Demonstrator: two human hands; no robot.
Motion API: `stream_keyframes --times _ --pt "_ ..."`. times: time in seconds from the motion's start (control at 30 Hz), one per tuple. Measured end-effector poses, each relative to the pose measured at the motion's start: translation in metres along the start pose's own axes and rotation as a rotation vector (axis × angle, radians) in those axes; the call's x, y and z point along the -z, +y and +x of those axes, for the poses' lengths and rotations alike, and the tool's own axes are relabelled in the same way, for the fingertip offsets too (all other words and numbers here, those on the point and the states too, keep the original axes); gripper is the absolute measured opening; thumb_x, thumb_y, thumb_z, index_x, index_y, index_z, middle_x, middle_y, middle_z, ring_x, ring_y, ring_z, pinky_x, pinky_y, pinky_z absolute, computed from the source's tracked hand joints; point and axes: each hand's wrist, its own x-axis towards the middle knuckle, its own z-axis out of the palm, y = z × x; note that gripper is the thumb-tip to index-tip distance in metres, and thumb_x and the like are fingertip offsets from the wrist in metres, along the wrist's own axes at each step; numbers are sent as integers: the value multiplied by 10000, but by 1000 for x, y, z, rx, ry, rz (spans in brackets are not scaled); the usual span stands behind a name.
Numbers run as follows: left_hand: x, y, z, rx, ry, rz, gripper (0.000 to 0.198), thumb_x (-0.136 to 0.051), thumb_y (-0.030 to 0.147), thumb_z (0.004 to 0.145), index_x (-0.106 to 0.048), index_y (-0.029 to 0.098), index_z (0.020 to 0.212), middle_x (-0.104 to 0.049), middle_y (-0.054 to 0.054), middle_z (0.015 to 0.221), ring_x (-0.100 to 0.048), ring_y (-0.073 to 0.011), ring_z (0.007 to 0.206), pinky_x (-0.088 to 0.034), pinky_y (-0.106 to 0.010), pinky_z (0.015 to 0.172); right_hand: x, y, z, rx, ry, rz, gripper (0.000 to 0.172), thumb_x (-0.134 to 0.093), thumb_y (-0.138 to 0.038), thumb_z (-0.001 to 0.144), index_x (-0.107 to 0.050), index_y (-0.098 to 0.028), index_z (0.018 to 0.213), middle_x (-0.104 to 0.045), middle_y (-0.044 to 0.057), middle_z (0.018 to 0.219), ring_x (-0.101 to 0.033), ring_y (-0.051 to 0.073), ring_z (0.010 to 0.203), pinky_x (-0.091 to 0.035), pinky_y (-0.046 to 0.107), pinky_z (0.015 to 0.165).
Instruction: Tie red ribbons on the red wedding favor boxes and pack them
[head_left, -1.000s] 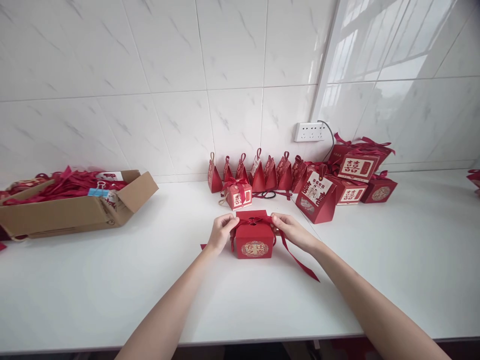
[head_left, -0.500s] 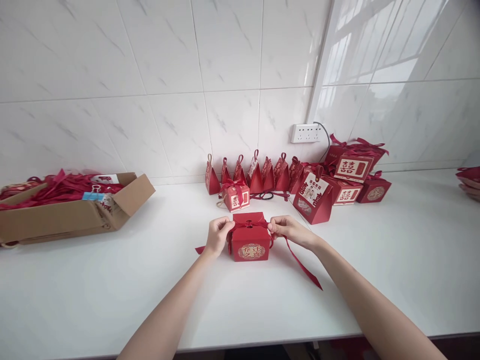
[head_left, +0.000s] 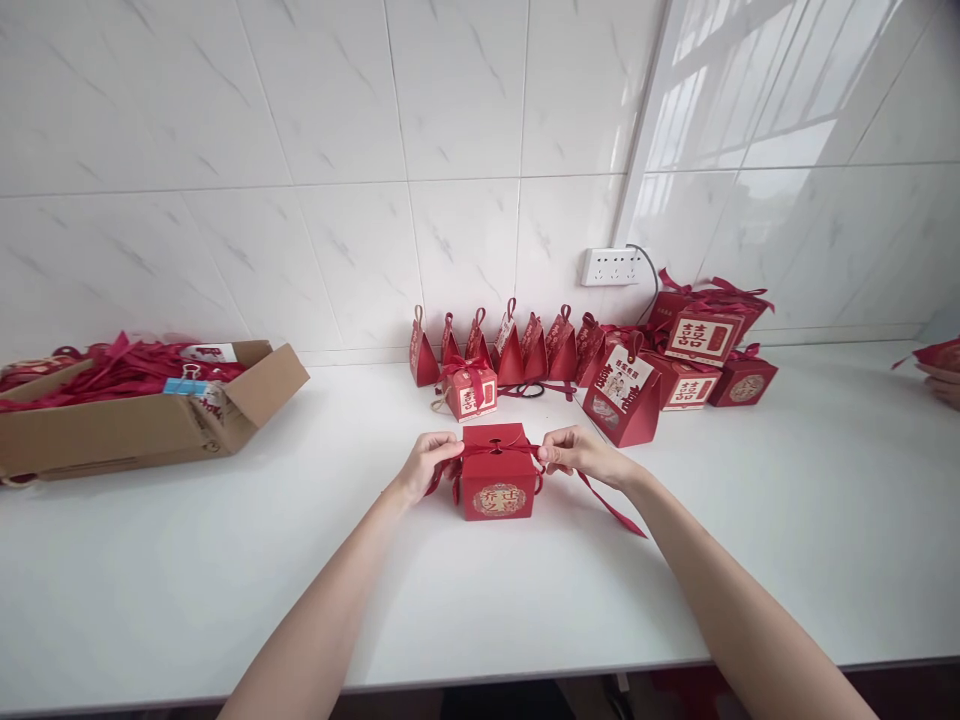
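A red gift box (head_left: 498, 485) with a round gold emblem on its front stands upright on the white table. A dark red ribbon (head_left: 611, 508) runs across the box's top, crossing at the middle, and its loose end trails down to the right. At the box's left top edge my left hand (head_left: 426, 468) is closed, pinching the ribbon's left part. My right hand (head_left: 581, 455) pinches the ribbon just off the right top edge. Between both hands the ribbon looks drawn fairly straight. The fingertips partly cover the ribbon.
On the left lies an open cardboard box (head_left: 112, 435) full of red ribbons. Behind stand a small ribboned box (head_left: 471, 388), a row of red triangular boxes (head_left: 532, 350), a larger red bag-shaped box (head_left: 626, 400) and stacked red boxes (head_left: 705, 335). Another person's hand (head_left: 943, 388) shows at the right edge.
My left hand has shifted slightly left and outward with the ribbon. The ribbon's right tail has risen and shortened a little. At the far right, the red item has moved.
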Motion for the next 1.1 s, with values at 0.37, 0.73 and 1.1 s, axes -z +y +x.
stream_keyframes --times 0.37,0.73,1.1 --pt "-33 11 -15 23 -123 39 372 -633 404 634 -399 185 446 -409 50 328 -358 -69 309 -252 -213 369 -21 -25 -18 282 187 39 316 -570 -449 810 -662 -180 672 -642 66 1002 -567 221 925 -437 325 762" --pt "-25 54 -29 183 -367 227 293 -595 371 752 -479 181 561 -561 0 475 -532 -121 448 -431 -255 537 -38 -30 -15 306 200 -272 283 -454 -354 858 -619 -186 702 -588 28 761 -529 154 691 -417 282 670" --pt "-56 128 -15 39 -312 715 174 -712 204 618 -598 184 488 -409 42 410 -272 -75 332 -117 -263 372 -42 -28 -14 149 276 -16 125 -560 -219 741 -588 -201 862 -701 14 776 -642 167 731 -477 287 675"
